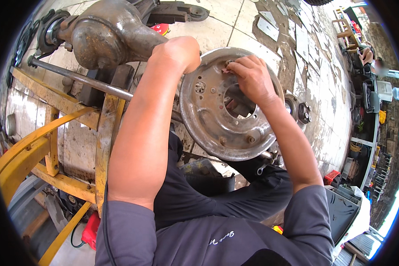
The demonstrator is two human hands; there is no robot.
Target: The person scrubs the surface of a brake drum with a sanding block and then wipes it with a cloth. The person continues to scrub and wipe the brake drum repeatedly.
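My grey shirt (190, 241) lies nearest. Ahead, the round metal plate (210, 111) stands tilted, beneath my right hand (254, 80) and just right of my left hand (177, 53). My right fingers bend narrowly at a small fitting (228, 63); whether they grip it, I cannot see. My left fingers are hidden. I judge the step is finger work at this fitting; the next move calls for a steady plate.

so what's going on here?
A person is working bare-handed at a round, worn metal plate with a hole in its middle. The right hand has its fingertips at the plate's upper part; the left hand is by its upper-left rim, fingers mostly hidden. A large, rounded metal housing is at upper left, near a yellow frame.
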